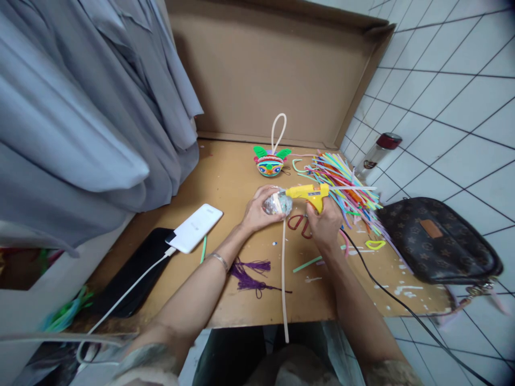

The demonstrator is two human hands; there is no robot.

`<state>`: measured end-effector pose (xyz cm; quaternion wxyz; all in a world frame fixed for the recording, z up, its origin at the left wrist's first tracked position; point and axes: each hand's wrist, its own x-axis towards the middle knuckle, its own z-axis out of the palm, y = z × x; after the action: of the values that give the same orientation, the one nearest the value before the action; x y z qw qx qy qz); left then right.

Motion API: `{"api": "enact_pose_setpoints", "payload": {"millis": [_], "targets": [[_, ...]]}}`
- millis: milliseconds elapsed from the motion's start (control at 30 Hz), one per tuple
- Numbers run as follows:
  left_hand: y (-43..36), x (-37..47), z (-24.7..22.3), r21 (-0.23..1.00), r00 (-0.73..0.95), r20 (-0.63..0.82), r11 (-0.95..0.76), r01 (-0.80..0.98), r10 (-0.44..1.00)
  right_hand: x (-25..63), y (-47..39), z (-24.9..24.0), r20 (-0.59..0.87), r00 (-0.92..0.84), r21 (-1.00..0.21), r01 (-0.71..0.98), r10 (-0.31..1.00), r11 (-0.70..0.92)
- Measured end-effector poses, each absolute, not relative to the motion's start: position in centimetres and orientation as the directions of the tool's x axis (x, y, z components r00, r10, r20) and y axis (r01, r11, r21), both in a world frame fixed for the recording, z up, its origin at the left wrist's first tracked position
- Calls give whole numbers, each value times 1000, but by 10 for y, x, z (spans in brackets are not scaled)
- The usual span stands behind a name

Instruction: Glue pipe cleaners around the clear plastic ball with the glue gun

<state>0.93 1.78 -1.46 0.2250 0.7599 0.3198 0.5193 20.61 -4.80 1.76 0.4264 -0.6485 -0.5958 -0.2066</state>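
Near the middle of the table, my left hand (257, 209) is wrapped round a clear, roundish ball (277, 205) with a pale strip on it. My right hand (326, 221) grips the handle of a yellow glue gun (308, 193), whose nozzle points left at the ball's upper right side. A clear glue stick juts from the gun's rear. Below the ball, a long cream strip (284, 279) runs down past the table's front edge. Red-handled scissors (296, 223) lie between my hands, their blades not visible. Whether the nozzle touches the ball I cannot tell.
Behind the ball sits a colourful animal-face ornament (270, 163) with a loop. Many coloured strips (341, 179) and a brown bag (438, 241) lie right. Purple tassels (251, 273) lie in front. A white power bank (199, 228) and black phone (139, 273) are left.
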Motion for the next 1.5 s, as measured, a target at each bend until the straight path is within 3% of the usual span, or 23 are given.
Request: {"api": "enact_pose_setpoints", "payload": {"millis": [733,1000,1500], "targets": [[18,9,-15,664,253,661,-708,240,706,206,-52,22,754,201,-294,955,625,47],[18,9,-16,664,251,663,-709,238,706,206,-50,22,740,254,-311,950,622,-18],[19,8,-18,669,254,660,-707,229,707,205,-47,20,745,285,-365,931,603,11]]}}
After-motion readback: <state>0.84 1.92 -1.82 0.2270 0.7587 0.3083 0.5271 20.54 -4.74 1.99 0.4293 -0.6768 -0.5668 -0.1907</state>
